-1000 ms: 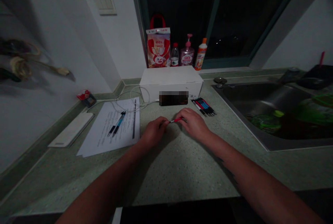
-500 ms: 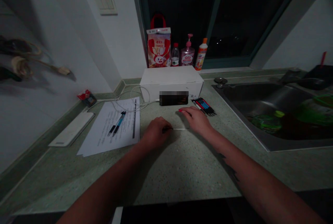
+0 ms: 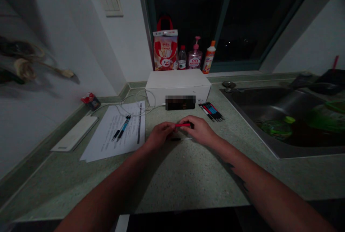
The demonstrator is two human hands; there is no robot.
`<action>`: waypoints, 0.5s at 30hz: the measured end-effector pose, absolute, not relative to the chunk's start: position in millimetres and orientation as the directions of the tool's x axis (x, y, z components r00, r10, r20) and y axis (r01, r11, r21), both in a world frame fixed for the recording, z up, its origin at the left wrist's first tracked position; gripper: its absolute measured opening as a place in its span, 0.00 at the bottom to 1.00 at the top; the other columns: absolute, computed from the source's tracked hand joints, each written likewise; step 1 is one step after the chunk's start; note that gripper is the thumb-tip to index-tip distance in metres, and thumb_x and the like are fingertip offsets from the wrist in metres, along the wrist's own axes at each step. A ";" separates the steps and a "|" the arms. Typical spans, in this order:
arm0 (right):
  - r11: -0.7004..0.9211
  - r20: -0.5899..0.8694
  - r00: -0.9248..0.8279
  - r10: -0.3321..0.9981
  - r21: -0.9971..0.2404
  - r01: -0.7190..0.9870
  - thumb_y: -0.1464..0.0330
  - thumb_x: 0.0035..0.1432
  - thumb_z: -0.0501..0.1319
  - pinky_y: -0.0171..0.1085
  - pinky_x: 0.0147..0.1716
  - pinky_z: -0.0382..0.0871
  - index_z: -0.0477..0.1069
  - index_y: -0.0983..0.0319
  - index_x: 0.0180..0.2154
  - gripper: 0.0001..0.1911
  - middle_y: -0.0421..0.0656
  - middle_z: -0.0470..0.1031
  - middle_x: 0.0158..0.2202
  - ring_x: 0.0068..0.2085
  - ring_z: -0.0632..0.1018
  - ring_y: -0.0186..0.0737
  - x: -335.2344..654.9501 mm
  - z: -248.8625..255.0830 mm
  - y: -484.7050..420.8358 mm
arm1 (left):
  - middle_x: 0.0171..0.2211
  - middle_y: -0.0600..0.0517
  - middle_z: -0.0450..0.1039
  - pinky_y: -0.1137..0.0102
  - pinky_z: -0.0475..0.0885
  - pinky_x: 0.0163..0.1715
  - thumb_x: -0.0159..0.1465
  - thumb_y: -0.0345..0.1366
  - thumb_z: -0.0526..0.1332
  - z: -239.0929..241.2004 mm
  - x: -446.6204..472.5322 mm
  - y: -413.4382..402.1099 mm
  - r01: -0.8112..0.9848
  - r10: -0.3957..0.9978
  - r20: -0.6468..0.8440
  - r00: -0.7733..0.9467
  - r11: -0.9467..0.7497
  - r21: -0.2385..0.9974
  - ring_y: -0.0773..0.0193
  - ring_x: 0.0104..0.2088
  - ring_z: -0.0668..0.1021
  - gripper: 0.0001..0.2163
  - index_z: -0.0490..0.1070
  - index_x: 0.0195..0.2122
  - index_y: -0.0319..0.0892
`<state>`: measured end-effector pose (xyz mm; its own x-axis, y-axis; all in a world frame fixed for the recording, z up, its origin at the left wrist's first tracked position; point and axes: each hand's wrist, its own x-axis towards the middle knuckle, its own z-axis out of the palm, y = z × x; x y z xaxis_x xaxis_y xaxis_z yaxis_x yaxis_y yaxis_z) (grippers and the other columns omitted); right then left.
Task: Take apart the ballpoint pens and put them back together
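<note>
A red pen barrel [image 3: 182, 125] is held level between my two hands, just above the counter. My right hand [image 3: 201, 128] is closed around its right end, where a dark part shows by the fingers. The fingertips of my left hand [image 3: 160, 133] pinch the left end. Just below them, on the counter, lies a thin pen refill [image 3: 184, 139], black on the left and pale on the right. Right of my hands, several pens [image 3: 212, 111] in red, blue, black and white lie side by side. Two more pens [image 3: 122, 128] rest on printed sheets [image 3: 107, 138] at the left.
A phone [image 3: 180, 104] leans against a white box [image 3: 178, 79], with a white cable [image 3: 156, 106] running left. Bottles [image 3: 194, 58] and a red bag [image 3: 165, 52] stand behind it. A white flat case [image 3: 75, 133] lies left; the sink [image 3: 269, 124] is right.
My left hand has moved up to the right-hand side, meeting the red barrel. The thin refill now lies free on the counter. My right hand has shifted slightly left and down.
</note>
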<state>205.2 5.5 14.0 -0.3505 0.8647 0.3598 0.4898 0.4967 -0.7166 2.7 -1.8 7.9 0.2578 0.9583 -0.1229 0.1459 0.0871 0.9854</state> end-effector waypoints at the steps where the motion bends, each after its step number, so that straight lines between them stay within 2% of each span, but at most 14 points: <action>1: 0.477 0.358 -0.325 0.876 -0.749 0.460 0.71 0.58 0.66 0.39 0.44 0.70 0.76 0.60 0.41 0.07 0.43 0.80 0.40 0.42 0.79 0.40 204.6 14.0 5.4 | 0.29 0.51 0.75 0.72 0.67 0.26 0.61 0.44 0.62 8.5 3.3 -2.8 0.097 0.954 -0.137 0.268 0.115 0.989 0.68 0.26 0.72 0.12 0.76 0.34 0.38; 5: 0.410 0.348 -0.223 0.911 -0.831 0.376 0.66 0.55 0.68 0.38 0.39 0.71 0.75 0.60 0.42 0.11 0.44 0.80 0.39 0.38 0.79 0.40 203.0 14.2 5.1 | 0.33 0.47 0.77 0.72 0.68 0.28 0.58 0.41 0.66 11.2 4.4 -5.9 -0.055 0.916 -0.205 0.346 0.238 0.970 0.67 0.28 0.74 0.11 0.77 0.34 0.38; 8: 0.416 0.356 -0.217 0.909 -0.815 0.404 0.65 0.56 0.68 0.37 0.37 0.71 0.75 0.60 0.42 0.11 0.44 0.80 0.39 0.38 0.79 0.40 203.0 14.1 5.3 | 0.36 0.44 0.79 0.71 0.69 0.28 0.58 0.40 0.66 10.8 2.6 -4.4 -0.053 0.920 -0.220 0.325 0.250 0.967 0.67 0.28 0.74 0.11 0.78 0.36 0.37; 11: 0.450 0.352 -0.280 0.893 -0.718 0.531 0.67 0.58 0.66 0.37 0.38 0.70 0.77 0.59 0.40 0.06 0.43 0.81 0.38 0.37 0.79 0.40 204.4 12.9 5.7 | 0.36 0.45 0.80 0.70 0.69 0.26 0.59 0.39 0.65 7.9 -0.4 -0.3 0.059 0.958 -0.167 0.232 0.157 0.986 0.66 0.27 0.74 0.13 0.79 0.41 0.38; 15: 0.478 0.311 -0.364 0.878 -0.566 0.672 0.68 0.61 0.65 0.39 0.41 0.69 0.77 0.58 0.39 0.04 0.44 0.81 0.38 0.40 0.79 0.42 205.0 9.4 5.0 | 0.33 0.50 0.82 0.70 0.71 0.28 0.60 0.37 0.63 5.3 -3.2 4.6 0.219 0.981 -0.103 0.166 0.066 0.973 0.65 0.27 0.75 0.11 0.79 0.41 0.41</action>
<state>205.0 5.0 9.4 -0.3636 0.8782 0.3107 0.6717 0.4783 -0.5658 -3.2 4.6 5.3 0.1664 0.9806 -0.1035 0.2192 0.0655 0.9735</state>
